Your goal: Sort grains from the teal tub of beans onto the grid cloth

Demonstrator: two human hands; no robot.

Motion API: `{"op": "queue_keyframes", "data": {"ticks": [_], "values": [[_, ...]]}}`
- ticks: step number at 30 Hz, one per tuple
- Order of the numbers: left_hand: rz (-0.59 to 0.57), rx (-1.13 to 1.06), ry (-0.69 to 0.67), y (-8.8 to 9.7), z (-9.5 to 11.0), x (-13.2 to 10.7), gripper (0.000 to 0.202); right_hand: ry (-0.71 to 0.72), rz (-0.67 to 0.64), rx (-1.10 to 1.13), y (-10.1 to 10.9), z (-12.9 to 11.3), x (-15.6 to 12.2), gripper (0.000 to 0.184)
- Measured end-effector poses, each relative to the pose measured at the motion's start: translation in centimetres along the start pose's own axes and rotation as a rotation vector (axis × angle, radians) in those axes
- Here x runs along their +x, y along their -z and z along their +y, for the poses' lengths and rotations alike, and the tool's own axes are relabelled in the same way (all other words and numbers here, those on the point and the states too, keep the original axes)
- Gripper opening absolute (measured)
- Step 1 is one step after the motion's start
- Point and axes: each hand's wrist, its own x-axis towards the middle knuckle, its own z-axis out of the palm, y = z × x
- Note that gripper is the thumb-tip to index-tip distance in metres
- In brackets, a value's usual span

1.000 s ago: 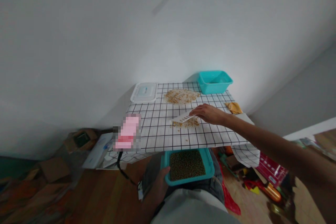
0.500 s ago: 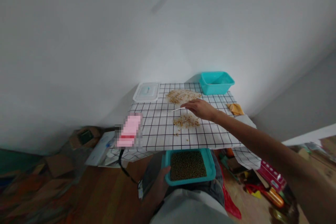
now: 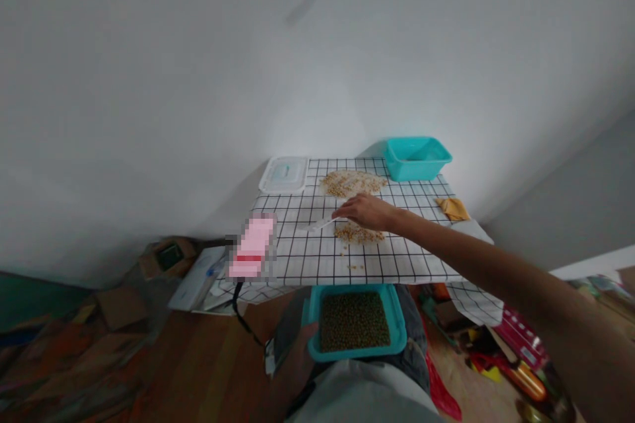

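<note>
My right hand (image 3: 366, 210) is closed on a white plastic spoon (image 3: 322, 223), held over the checked cloth with its broader end to the left. Beneath the hand lies a small pile of pale yellow grains or beans (image 3: 358, 234), with a few loose ones in front of it. Behind the hand, a larger pile (image 3: 351, 182) spreads out. My left hand (image 3: 300, 350) grips the left side of a teal tray (image 3: 398, 324) on my lap. Small greenish-brown beans (image 3: 353, 322) fill the tray. The left fingers under the tray are hidden.
On the checked tablecloth (image 3: 297, 251), a white lidded container (image 3: 284, 175) stands back left. A teal basin (image 3: 417, 160) stands back right near a yellow cloth (image 3: 452, 209). A blurred pink object (image 3: 253, 246) is at the left edge. Boxes (image 3: 166, 256) and clutter lie on the floor.
My right hand has moved slightly nearer, toward the front pile, and the spoon now tilts down to the left. A few more loose bits lie near the table's front edge.
</note>
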Motion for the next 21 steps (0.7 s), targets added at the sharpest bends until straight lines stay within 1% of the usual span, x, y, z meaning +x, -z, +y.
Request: {"op": "queue_keyframes", "data": {"ticks": [2,5,7,9,11,14,16,18,21], "values": [[-0.004,-0.013,-0.013,-0.5,0.3,0.1,0.039,-0.003,-0.013,0.022,0.5,-0.1,-1.3,0.034],[-0.012,-0.098,-0.025,-1.2,0.6,0.4,0.041,-0.05,0.002,0.051,1.0,-0.2,-3.2,0.033],[-0.028,-0.141,-0.012,-1.4,0.9,0.5,0.043,-0.111,0.05,0.064,1.4,-0.3,-4.3,0.032],[-0.055,-0.142,0.01,-1.4,1.2,0.6,0.043,-0.179,0.103,0.064,1.7,-0.2,-5.4,0.032],[-0.084,-0.136,0.005,-1.3,1.5,0.6,0.042,-0.239,0.128,0.046,1.8,0.1,-6.4,0.033],[-0.097,-0.132,-0.062,-1.3,1.6,0.6,0.039,-0.32,0.106,-0.002,1.6,0.9,-7.4,0.035],[-0.072,-0.136,-0.096,-1.5,1.7,0.4,0.036,-0.367,0.088,-0.028,1.3,1.3,-7.8,0.034],[-0.055,-0.164,-0.061,-1.9,1.8,0.3,0.035,-0.386,0.082,-0.044,1.0,1.3,-7.9,0.033],[-0.099,-0.247,0.053,-2.4,1.9,0.0,0.042,-0.374,0.084,-0.046,0.6,0.2,-7.9,0.032]]}}
